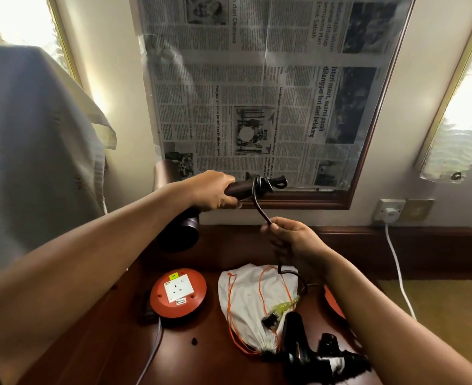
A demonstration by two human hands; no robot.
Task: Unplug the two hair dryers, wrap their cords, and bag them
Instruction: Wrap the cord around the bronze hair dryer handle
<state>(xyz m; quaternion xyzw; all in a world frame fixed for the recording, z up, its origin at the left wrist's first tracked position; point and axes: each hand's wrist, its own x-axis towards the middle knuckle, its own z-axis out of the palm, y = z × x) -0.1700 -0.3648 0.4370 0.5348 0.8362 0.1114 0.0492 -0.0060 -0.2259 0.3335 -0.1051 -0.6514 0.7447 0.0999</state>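
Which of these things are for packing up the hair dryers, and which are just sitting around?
For the job:
brown hair dryer, held by left hand
its cord, pinched by right hand
black hair dryer
white drawstring bag

Just lying about:
orange socket reel
newspaper
wall plug

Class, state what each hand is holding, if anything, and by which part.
The left hand grips the brown hair dryer by its handle; the right hand pinches that dryer's cord just below the turns wrapped round the handle.
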